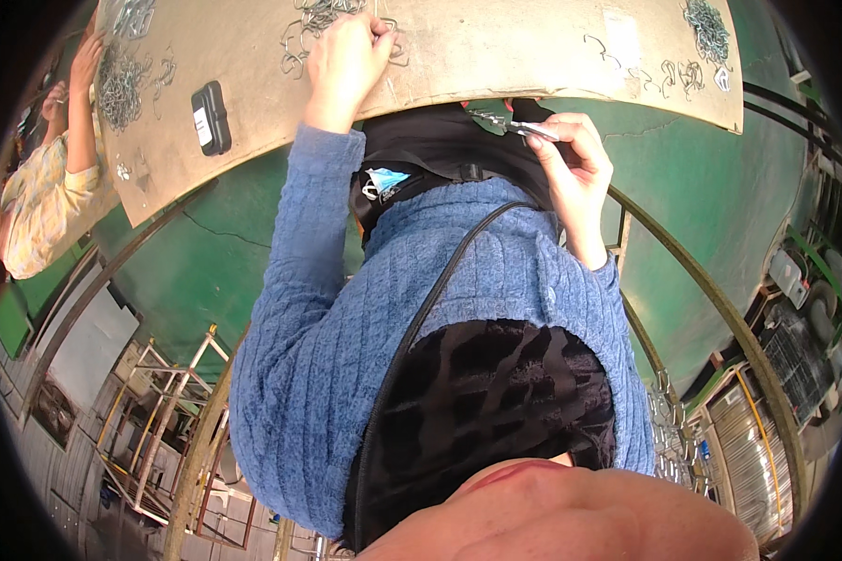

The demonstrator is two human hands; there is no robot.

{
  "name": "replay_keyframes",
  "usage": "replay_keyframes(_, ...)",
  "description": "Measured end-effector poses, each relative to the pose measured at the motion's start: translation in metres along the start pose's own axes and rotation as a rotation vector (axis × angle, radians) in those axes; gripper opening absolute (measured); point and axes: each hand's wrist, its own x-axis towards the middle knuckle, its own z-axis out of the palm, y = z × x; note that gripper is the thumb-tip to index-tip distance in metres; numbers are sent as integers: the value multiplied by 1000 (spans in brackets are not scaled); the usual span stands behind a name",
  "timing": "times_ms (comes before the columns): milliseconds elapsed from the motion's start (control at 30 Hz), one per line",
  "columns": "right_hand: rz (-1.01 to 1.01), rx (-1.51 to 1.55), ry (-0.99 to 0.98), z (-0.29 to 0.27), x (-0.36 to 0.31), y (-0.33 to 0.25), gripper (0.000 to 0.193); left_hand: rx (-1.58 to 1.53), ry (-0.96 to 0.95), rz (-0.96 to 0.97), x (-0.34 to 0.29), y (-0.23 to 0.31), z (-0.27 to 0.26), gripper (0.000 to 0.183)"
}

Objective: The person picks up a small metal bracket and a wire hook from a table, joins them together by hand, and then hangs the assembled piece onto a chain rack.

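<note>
Pinching a small metal clip (536, 130) between thumb and forefinger, right hand (575, 168) closed on it just below the table edge (627, 93), in front of the chest. Lying roughly level, long axis pointing toward the person's left, free end aimed at the dark pouch (440, 154) on the blue sweater (458, 280). Resting on the tabletop, left hand (346, 61) curled over a tangle of wire hooks (318, 23), fingertips among them; possibly gripping one, though too blurred to tell. Sitting well apart from the pile, held clip much nearer the right hand than the left. Further back, black rectangular case (211, 117) left of the pile.
</note>
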Motion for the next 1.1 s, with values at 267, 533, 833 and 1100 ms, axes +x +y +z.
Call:
replay_keyframes(267, -25, 39, 2, 0, 6, -7, 9, -994, -135, -202, 1, -30, -18, 20)
replay_keyframes(533, -106, -5, -12, 2, 16, -3, 16, -1606, -469, -208, -12, 31, -37, 32)
replay_keyframes(833, -71, 5, -11, 8, 16, -1, 20, -1605, -601, -154, -24, 86, -33, 29)
replay_keyframes(1100, -221, -188, 30, 12, 17, -12, 22, -1644, -490, -216, -30, 91, -34, 22)
